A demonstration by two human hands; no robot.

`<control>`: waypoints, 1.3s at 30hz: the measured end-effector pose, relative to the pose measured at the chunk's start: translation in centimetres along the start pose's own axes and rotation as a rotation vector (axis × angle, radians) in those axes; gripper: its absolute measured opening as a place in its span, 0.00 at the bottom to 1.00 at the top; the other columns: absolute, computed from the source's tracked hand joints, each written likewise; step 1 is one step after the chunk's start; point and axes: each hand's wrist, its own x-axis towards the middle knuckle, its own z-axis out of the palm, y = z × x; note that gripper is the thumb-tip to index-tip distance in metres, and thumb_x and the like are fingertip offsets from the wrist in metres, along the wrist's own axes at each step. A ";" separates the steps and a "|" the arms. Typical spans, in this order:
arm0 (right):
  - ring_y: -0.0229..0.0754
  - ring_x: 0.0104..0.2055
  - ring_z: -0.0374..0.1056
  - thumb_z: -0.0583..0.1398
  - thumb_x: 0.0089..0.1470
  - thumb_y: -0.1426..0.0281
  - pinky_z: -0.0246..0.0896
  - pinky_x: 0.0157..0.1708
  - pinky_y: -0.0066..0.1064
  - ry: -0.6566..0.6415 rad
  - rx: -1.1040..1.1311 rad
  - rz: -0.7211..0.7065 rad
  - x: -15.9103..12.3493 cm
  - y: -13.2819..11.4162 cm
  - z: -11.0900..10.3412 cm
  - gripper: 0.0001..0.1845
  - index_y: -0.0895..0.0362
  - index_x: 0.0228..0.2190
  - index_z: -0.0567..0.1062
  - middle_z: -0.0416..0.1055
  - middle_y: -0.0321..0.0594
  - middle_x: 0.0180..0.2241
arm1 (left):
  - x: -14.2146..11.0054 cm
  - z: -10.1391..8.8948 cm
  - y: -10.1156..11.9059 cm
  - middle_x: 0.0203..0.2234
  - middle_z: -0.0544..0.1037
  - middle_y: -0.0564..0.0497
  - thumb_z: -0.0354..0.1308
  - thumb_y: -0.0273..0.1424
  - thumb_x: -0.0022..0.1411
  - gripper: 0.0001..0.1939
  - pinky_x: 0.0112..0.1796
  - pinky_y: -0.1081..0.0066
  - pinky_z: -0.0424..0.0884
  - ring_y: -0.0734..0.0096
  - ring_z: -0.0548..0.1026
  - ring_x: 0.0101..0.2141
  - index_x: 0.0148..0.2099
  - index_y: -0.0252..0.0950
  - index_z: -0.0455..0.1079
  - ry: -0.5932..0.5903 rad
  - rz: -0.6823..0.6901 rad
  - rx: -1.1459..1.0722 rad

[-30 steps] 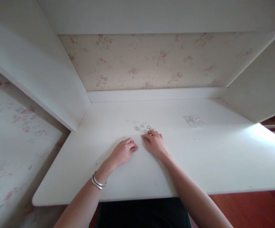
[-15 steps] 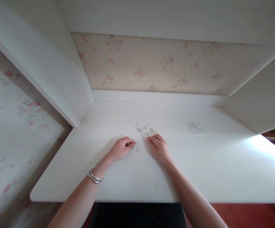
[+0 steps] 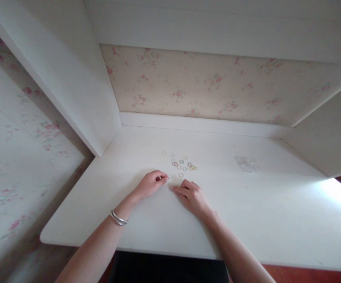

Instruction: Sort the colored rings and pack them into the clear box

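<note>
My left hand [image 3: 152,183] rests on the white desk, thumb and fingertips pinched together; whether anything is between them I cannot make out. Just to its right, my right hand [image 3: 193,198] is closed, palm down, with its fingertips on a thin ring-shaped band [image 3: 171,189] that they partly cover. Another loose band [image 3: 181,175] lies beyond the right fingers. Farther back, several thin bands in pale colours, some overlapping, are scattered, among them a pinkish one [image 3: 175,164] and a yellowish one [image 3: 196,168].
A clear plastic bag [image 3: 247,164] lies flat to the right on the desk [image 3: 261,220]. White panels [image 3: 70,78] enclose the desk at the left, right and above, with flowered wallpaper [image 3: 200,86] behind. The desk's front edge runs close to my body.
My right hand has drawn back from the scattered bands toward me and now covers part of the near band that lay between the hands. The left hand stays pinched, almost still. The view has shifted slightly.
</note>
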 end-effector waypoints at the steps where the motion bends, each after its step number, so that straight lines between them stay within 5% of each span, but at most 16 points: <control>1: 0.35 0.29 0.60 0.53 0.60 0.66 0.54 0.31 0.27 -0.011 -0.012 -0.009 0.0 0.0 0.0 0.13 0.47 0.38 0.77 0.66 0.37 0.28 | 0.0 0.0 0.0 0.35 0.77 0.50 0.52 0.37 0.60 0.12 0.39 0.71 0.67 0.69 0.73 0.36 0.38 0.38 0.74 0.002 0.000 0.005; 14: 0.34 0.27 0.62 0.53 0.59 0.65 0.53 0.30 0.25 -0.009 -0.008 0.021 0.1 0.0 0.1 0.13 0.45 0.36 0.78 0.67 0.35 0.26 | 0.0 0.2 0.1 0.35 0.76 0.51 0.52 0.36 0.60 0.11 0.40 0.71 0.67 0.70 0.73 0.36 0.38 0.38 0.74 -0.016 0.035 0.044; 26: 0.37 0.24 0.63 0.53 0.55 0.58 0.58 0.28 0.28 0.386 0.298 0.542 0.7 1.4 -1.2 0.18 0.55 0.32 0.79 0.72 0.38 0.25 | 1.6 2.8 1.7 0.35 0.74 0.50 0.50 0.34 0.61 0.11 0.37 0.71 0.68 0.71 0.72 0.31 0.40 0.38 0.73 -0.056 0.142 0.188; 31: 0.39 0.26 0.65 0.54 0.52 0.56 0.60 0.29 0.30 0.417 0.379 0.618 0.8 2.1 -1.3 0.20 0.56 0.32 0.79 0.75 0.41 0.28 | 3.5 4.1 2.2 0.41 0.73 0.49 0.53 0.34 0.60 0.11 0.40 0.70 0.68 0.68 0.73 0.37 0.44 0.40 0.72 -0.087 0.182 0.340; 39: 0.39 0.26 0.65 0.54 0.52 0.57 0.60 0.29 0.30 0.375 0.424 0.632 0.8 2.4 -1.2 0.20 0.57 0.32 0.79 0.75 0.41 0.28 | 4.3 4.1 2.2 0.36 0.73 0.51 0.50 0.33 0.63 0.09 0.36 0.72 0.66 0.69 0.73 0.35 0.35 0.40 0.72 -0.108 0.168 0.484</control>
